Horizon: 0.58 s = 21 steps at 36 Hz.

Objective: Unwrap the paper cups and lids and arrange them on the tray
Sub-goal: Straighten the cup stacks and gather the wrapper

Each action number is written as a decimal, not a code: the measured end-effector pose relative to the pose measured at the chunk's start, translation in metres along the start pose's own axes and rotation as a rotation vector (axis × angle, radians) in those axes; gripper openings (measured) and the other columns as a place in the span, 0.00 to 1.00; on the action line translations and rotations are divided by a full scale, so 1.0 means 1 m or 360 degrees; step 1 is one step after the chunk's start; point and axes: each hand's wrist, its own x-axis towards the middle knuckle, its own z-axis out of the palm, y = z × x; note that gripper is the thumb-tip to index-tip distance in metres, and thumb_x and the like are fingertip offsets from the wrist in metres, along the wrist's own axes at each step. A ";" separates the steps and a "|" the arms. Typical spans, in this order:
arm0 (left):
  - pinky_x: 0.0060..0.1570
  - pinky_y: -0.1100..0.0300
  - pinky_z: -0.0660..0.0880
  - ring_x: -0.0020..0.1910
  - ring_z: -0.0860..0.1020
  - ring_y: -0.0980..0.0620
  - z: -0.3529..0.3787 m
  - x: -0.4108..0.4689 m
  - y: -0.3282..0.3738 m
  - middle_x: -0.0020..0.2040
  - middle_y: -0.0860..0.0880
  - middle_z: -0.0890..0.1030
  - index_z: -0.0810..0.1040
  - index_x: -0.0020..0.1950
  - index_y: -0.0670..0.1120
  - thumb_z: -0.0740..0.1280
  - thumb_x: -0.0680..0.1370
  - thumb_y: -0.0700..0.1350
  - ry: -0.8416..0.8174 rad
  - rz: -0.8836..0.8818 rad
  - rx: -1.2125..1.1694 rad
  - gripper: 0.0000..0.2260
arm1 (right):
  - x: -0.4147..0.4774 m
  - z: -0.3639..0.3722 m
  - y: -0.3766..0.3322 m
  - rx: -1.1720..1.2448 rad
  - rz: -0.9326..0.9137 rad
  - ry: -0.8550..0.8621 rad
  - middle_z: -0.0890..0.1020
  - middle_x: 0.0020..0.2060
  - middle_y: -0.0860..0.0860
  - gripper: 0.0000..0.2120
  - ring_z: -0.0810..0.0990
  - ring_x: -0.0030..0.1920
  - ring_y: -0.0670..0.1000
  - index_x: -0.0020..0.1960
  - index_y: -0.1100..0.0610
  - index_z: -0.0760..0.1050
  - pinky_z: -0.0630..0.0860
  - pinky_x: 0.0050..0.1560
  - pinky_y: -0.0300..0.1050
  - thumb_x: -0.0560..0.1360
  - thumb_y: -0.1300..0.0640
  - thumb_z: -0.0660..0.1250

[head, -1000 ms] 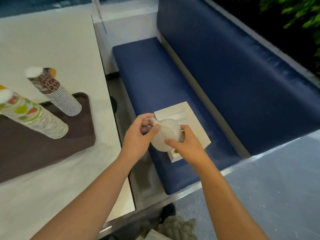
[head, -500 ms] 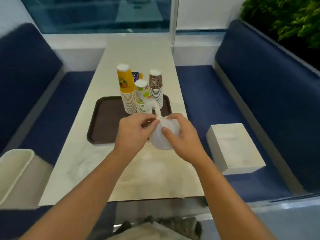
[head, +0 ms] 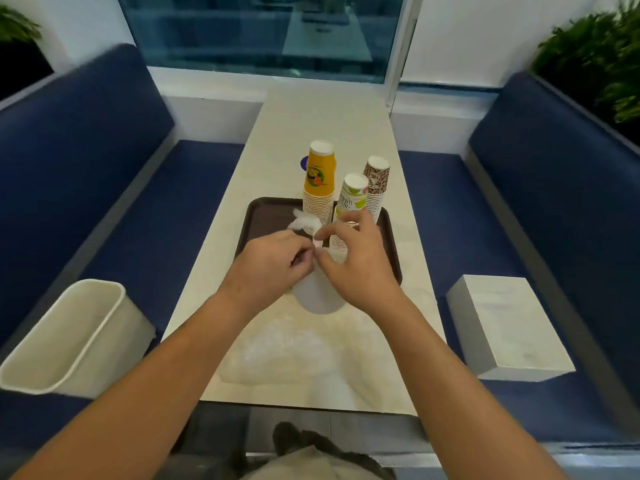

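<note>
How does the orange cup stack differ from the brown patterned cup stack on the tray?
The orange cup stack is taller and wider; the brown patterned cup stack is shorter and slimmer. The orange one stands further left, the brown one near the right edge of the tray. Both stand upside down.

Bright, even overhead light leaves a pale sheen on the table (head: 294, 358) towards its near edge, and the shadows are soft. Wide-angle distortion bows the benches (head: 86, 140) and window (head: 263, 32), and the corner plants (head: 595, 60) look smeared.
</note>
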 end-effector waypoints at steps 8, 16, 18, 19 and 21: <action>0.38 0.65 0.73 0.38 0.77 0.54 0.005 0.007 -0.003 0.42 0.49 0.83 0.85 0.50 0.44 0.64 0.80 0.50 -0.0029 0.0121 -0.0021 0.13 | 0.016 -0.005 -0.008 -0.0200 -0.0022 -0.0238 0.76 0.46 0.48 0.03 0.75 0.45 0.47 0.49 0.57 0.79 0.69 0.41 0.39 0.77 0.57 0.69; 0.36 0.59 0.81 0.37 0.81 0.51 0.012 0.013 -0.006 0.43 0.48 0.84 0.86 0.51 0.43 0.76 0.78 0.42 -0.0044 0.0180 0.0027 0.04 | 0.022 -0.013 0.004 -0.0265 -0.0089 -0.0313 0.76 0.46 0.47 0.03 0.72 0.46 0.46 0.49 0.56 0.80 0.64 0.40 0.35 0.80 0.60 0.67; 0.38 0.62 0.79 0.38 0.81 0.52 0.012 0.015 -0.008 0.43 0.48 0.85 0.86 0.51 0.43 0.77 0.77 0.41 -0.0027 0.0207 0.0033 0.04 | 0.026 -0.015 0.009 -0.0265 -0.0130 -0.0359 0.75 0.46 0.46 0.03 0.71 0.45 0.44 0.49 0.55 0.79 0.66 0.41 0.31 0.81 0.59 0.67; 0.39 0.65 0.77 0.38 0.80 0.53 0.011 0.016 -0.008 0.43 0.49 0.85 0.86 0.50 0.43 0.77 0.77 0.41 -0.0010 0.0214 0.0037 0.04 | 0.028 -0.016 0.010 -0.0251 -0.0142 -0.0386 0.74 0.46 0.46 0.03 0.70 0.45 0.44 0.49 0.55 0.78 0.67 0.41 0.30 0.81 0.59 0.67; 0.40 0.68 0.74 0.38 0.79 0.55 0.008 0.019 -0.008 0.43 0.50 0.84 0.86 0.50 0.44 0.76 0.77 0.41 0.0012 0.0205 0.0043 0.03 | 0.031 -0.016 0.010 -0.0179 -0.0124 -0.0449 0.73 0.46 0.47 0.04 0.70 0.45 0.44 0.49 0.54 0.75 0.66 0.41 0.32 0.83 0.60 0.64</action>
